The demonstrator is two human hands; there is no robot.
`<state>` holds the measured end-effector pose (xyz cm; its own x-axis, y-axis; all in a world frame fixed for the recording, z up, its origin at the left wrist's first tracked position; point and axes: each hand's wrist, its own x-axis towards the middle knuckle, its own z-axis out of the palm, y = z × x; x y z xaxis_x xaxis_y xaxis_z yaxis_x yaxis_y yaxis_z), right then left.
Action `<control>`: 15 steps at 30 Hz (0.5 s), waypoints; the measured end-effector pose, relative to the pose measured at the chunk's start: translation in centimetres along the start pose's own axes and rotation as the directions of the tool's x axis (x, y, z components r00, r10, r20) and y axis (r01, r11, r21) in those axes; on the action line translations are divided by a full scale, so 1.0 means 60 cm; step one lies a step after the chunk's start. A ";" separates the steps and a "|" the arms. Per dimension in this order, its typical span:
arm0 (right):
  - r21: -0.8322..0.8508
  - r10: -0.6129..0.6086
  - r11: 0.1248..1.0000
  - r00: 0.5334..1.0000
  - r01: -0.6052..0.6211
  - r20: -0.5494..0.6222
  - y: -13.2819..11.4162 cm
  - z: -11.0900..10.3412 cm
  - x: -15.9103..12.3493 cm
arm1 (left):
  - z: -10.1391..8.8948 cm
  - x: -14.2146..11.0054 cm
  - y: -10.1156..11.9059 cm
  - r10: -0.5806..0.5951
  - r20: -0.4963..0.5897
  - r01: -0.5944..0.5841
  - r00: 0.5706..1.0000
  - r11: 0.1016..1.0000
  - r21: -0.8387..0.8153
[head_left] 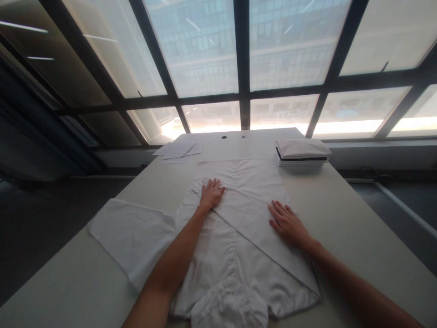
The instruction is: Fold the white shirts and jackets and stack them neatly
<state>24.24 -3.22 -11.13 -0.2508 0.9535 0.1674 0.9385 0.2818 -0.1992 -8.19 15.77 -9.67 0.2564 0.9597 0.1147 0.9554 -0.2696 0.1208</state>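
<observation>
A white button-up shirt [239, 255] lies spread on the table, its collar toward me and its hem toward the window. The sleeve on the right is folded diagonally across the body, while the left sleeve [133, 232] stretches out to the side. My left hand [211, 195] rests flat on the shirt near the tip of the folded sleeve, fingers spread. Flat on the shirt's right edge, over the folded part, lies my right hand [287, 223] with its fingers extended. Neither hand grips the cloth. My left forearm hides part of the left sleeve and shoulder.
A stack of folded garments [302, 154], mostly white with a dark layer, stands at the far right of the white table [368, 255]. Loose white papers [180, 150] lie at the far left. Large windows [205, 50] rise behind the table, and a dark curtain [37, 118] hangs left.
</observation>
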 end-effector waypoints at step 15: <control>-0.037 -0.013 0.999 0.999 0.011 -0.040 0.010 0.019 -0.004 | -0.090 -0.101 -0.148 0.084 -0.163 -0.124 0.983 0.959 -0.255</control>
<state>24.59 -3.15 -12.37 -0.2527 0.9448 0.2087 0.9438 0.2882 -0.1618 -19.01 11.89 -6.12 0.3083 0.9080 0.2836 0.8469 -0.3978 0.3528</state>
